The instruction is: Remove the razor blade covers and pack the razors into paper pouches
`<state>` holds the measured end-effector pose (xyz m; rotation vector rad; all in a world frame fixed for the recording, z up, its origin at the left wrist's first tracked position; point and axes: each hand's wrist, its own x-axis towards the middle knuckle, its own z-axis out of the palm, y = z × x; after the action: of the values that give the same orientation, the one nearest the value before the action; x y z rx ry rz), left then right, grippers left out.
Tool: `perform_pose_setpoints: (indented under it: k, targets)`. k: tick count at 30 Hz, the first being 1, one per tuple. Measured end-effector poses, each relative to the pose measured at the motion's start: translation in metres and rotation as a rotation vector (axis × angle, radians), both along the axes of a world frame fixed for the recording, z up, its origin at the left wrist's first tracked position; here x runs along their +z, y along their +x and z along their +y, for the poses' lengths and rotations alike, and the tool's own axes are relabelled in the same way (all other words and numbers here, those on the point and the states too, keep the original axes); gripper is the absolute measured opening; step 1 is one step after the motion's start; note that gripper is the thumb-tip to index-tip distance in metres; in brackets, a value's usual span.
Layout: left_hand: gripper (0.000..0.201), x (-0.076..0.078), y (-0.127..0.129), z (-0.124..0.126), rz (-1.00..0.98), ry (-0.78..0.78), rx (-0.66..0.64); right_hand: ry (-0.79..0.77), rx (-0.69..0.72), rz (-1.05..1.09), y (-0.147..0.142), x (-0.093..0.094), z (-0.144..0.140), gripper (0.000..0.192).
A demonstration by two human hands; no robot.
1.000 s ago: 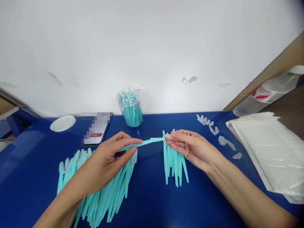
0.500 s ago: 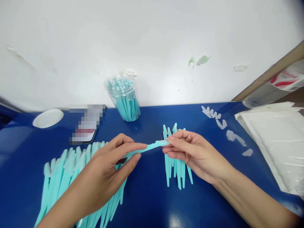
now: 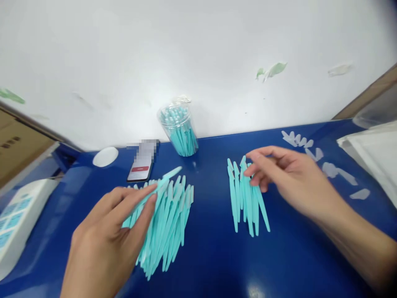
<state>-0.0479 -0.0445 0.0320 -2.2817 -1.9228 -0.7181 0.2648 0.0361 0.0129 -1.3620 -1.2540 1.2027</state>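
Note:
Between the thumb and fingers of my left hand (image 3: 113, 234) is a turquoise eyebrow razor (image 3: 171, 173), its head pointing up to the right. Beneath that hand a large pile of like razors (image 3: 169, 219) covers the table, partly hidden by my fingers. My right hand (image 3: 288, 178) hovers at the top of a smaller group of razors (image 3: 248, 203), its fingers loosely curled and apart. I see nothing held in it.
A clear tub of razors (image 3: 181, 132) stands by the wall, with a phone (image 3: 141, 163) and white lid (image 3: 105, 157) to its left. Translucent blade caps (image 3: 330, 169) lie at right, near a white package (image 3: 372, 145). A white box (image 3: 25, 219) is at far left.
My right hand has let go of the razor's end and moved apart from my left, which keeps the razor and now holds it over the large pile. The view has shifted left.

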Motion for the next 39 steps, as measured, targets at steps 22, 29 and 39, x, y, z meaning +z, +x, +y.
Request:
perform_pose_setpoints:
  k: [22,29,39]
  targets:
    - [0.036,-0.023,0.129,0.05,0.06,-0.53,-0.08,-0.149,-0.261,-1.025,0.143,0.011,0.039,0.027]
    - [0.027,-0.019,0.127,0.062,-0.11,-0.635,-0.142,-0.203,-0.231,-1.183,0.137,-0.018,0.055,0.023]
    - [0.025,-0.01,0.074,0.046,-0.479,-0.783,-0.216,-0.12,-0.195,-0.991,0.102,-0.01,0.048,0.013]
